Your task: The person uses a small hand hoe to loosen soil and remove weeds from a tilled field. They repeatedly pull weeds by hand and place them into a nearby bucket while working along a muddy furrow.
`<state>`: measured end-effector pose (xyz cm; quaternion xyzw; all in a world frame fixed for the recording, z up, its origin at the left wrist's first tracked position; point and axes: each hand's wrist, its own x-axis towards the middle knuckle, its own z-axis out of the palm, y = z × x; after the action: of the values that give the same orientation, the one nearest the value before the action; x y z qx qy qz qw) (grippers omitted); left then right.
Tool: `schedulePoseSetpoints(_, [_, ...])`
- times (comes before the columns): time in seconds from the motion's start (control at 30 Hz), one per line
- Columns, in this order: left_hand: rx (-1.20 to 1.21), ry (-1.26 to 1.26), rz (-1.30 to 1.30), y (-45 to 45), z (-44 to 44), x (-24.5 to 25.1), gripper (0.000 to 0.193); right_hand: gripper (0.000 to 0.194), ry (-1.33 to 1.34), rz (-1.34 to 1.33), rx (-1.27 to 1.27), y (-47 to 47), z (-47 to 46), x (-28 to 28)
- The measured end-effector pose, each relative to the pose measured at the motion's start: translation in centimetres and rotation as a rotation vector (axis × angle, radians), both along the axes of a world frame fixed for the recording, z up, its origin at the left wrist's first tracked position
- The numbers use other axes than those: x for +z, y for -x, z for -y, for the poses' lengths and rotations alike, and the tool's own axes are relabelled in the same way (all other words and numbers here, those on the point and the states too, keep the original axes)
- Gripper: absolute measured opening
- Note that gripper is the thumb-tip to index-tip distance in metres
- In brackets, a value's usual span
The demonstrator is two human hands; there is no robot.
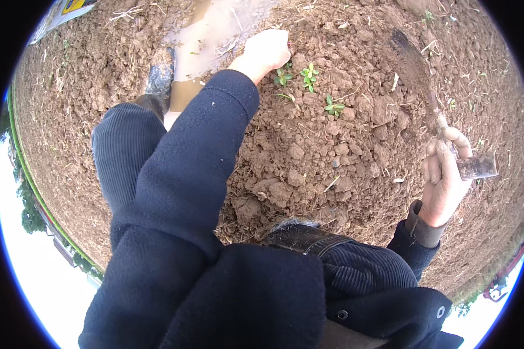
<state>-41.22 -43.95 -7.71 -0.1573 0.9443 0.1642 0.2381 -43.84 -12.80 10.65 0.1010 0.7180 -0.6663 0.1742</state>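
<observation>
My left hand [265, 51] reaches low over the soil at the puddle's edge, its fingers curled under. Its fingertips are hidden, so whether it grips anything cannot be seen. Right beside it stands a small green seedling [283, 77]. A second seedling [309, 77] grows a little to the right, and a third seedling [333, 106] lower down. Out to the right, my right hand [446, 172] is closed around a soil-covered hand trowel [412, 63]. The blade points away from me, and its tubular handle end [478, 165] sticks out past the palm.
Loose brown clods of soil [297, 152] and bits of straw cover the ground. Muddy water fills a puddle [209, 32] beside my muddy left boot [160, 74]. My other boot [299, 233] is near my body. A printed bag or sheet [65, 15] lies at the upper left.
</observation>
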Motion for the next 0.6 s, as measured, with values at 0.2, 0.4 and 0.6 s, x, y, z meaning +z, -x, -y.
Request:
schedulePoseSetpoints(0.2, [0.387, -0.073, -0.241, -2.0, 5.2, -0.6, 0.035, 0.021, 0.13, 0.026, -0.053, -0.4, -0.4, 0.3])
schedulePoseSetpoints(0.4, [0.298, 0.041, -0.156, -0.1, 4.2, -0.3, 0.037, 0.02, 0.129, 0.049, -0.081, -1.2, -1.8, 1.0])
schedulePoseSetpoints(0.6, [-0.048, 0.074, -0.214, 0.3, 5.2, -4.5, 0.032, 0.018, 0.225, 0.086, -0.016, -2.5, -0.7, 1.8])
